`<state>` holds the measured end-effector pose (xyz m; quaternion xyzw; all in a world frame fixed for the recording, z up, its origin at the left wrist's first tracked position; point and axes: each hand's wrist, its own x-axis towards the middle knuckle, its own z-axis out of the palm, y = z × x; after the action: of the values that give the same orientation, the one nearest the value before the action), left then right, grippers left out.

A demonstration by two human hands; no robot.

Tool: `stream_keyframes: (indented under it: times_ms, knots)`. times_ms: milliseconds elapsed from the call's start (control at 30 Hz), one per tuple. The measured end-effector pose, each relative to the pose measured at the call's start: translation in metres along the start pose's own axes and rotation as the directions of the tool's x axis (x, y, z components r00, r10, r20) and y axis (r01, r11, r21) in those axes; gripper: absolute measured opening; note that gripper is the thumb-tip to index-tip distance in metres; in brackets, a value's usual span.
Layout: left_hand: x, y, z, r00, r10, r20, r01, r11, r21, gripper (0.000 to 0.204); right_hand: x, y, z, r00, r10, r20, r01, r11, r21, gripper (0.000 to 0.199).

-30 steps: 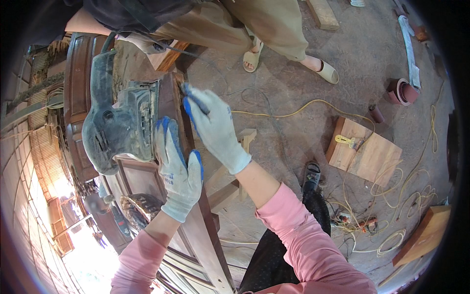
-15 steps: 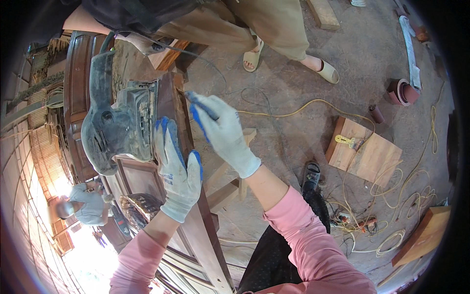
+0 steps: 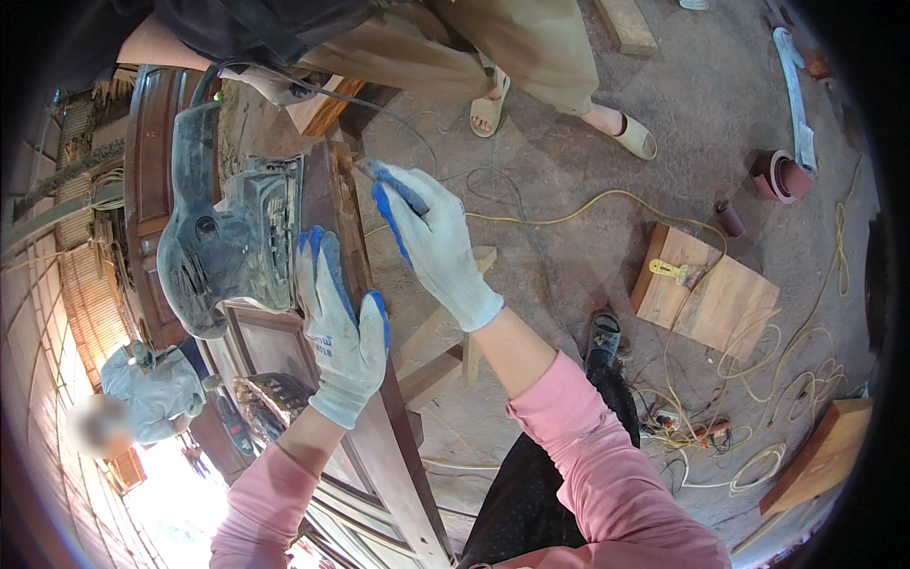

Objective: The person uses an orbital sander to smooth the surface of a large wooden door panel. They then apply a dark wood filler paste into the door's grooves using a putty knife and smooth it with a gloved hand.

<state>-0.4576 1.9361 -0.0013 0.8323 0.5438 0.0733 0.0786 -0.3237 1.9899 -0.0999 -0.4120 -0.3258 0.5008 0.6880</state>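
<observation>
My left hand (image 3: 343, 351), in a white glove with blue-coated fingers, lies flat with its fingers stretched out on a dark brown wooden door panel (image 3: 389, 431). Its fingertips are close beside a dusty grey-green power sander (image 3: 227, 242) that rests on the panel. My right hand (image 3: 438, 237), gloved the same way, is closed around a slim dark blue-grey piece (image 3: 403, 190) whose kind I cannot make out. The front end of that piece points at the panel's far right corner (image 3: 343, 185); whether it touches the wood is unclear.
Across the panel stands a person in khaki trousers (image 3: 531, 47), a gloved hand near the sander's cable. Another person (image 3: 152, 389) is at the left. On the floor at right are a wooden board (image 3: 711, 289), an abrasive roll (image 3: 782, 177) and tangled yellow cords (image 3: 758, 351).
My right hand has shifted slightly up and left along the panel's edge with the piece in it. My left hand stays almost still. The person at left has bent and moved.
</observation>
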Motion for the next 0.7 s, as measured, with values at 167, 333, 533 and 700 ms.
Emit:
stream_keyframes:
  times_ms: [167,333,533,700]
  knots:
    - [0.002,0.002,0.000,1.000,-0.014,-0.005,0.014,0.999,-0.042,0.071,0.005,0.012,0.012,0.991,-0.133,0.022,0.134,0.988,-0.082,0.032]
    - [0.001,0.002,0.000,1.000,-0.021,-0.003,0.021,0.999,-0.039,0.073,-0.001,0.027,-0.009,0.971,-0.168,0.170,0.191,0.973,-0.127,0.034]
    - [0.001,0.000,-0.001,1.000,-0.008,0.004,0.009,0.998,-0.067,0.075,0.023,0.023,-0.005,0.991,-0.104,0.085,0.098,0.993,0.072,0.036]
    - [0.001,-0.001,0.001,1.000,-0.009,-0.001,0.009,0.998,-0.059,0.075,0.010,0.023,-0.003,0.980,-0.158,0.118,0.160,0.987,-0.006,0.033]
